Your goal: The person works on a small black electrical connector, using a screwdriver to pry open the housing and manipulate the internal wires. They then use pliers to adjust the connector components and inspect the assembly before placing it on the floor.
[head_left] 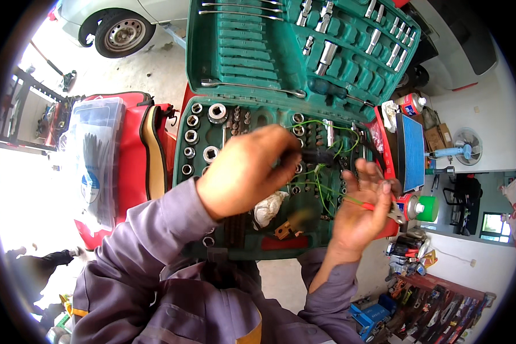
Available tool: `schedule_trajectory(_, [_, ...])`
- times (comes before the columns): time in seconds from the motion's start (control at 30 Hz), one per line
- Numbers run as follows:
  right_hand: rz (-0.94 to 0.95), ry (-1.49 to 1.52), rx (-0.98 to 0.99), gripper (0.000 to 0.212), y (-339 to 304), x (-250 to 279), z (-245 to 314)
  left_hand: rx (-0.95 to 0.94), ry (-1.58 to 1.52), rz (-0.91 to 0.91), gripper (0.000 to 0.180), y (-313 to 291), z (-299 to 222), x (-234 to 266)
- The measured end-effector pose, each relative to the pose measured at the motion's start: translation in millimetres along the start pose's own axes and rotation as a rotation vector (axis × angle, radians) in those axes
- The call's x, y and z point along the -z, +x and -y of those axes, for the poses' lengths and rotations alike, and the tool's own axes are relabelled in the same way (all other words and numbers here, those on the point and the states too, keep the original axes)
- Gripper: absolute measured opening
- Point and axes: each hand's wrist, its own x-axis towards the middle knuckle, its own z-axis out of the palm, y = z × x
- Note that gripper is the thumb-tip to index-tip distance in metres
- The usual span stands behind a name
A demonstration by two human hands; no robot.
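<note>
Head view, looking down. Work looks part-way along, as a judgement: the dark wire bundle [321,156] is in hand above the open socket case [281,254], between the two hands, and the green leads [318,169] loop loose above and below it. Dark covering is present on the bundle's middle. Loose leads suggest more handling is left; how much, can't say. Lead ends not clear enough to tell bare from finished.

Left hand [243,172]: blurred, palm down, fingers curled in to nearly closed. Bundle runs right up to the fingertips; seems pinched there, though the contact itself is hard to make out.

Right hand [358,212]: palm up, fingers half open and bent, thumb laid across the red-handled pliers [395,215]. Loose hold, handle against the palm, metal head pointing out past the thumb to the right. Whether the pliers' own jaws are parted: cannot tell. This hand is apart from the bundle.

Around the hands: sockets and bits sit in the case's lower tray, many partly hidden by the left hand. White crumpled rag [269,207] just below that hand, small brass-coloured piece [286,228] beside it to the lower right. Lid stands open at the far side, wrenches and extension pieces in its slots. Red bag [133,160] to the left, clear plastic box [100,166] on it.
</note>
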Motion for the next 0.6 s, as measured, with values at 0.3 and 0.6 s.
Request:
schedule_trajectory(0.3, [0.927, -1.403, 0.017, 0.074, -11, 31, 29, -0.11, 0.101, -0.004, 0.021, -1, 0, -11])
schedule_trajectory(0.6, [0.907, -1.105, 0.35, 0.034, 34, -15, 32, -0.244, 0.115, 0.09, 0.028, -2, 2, -18])
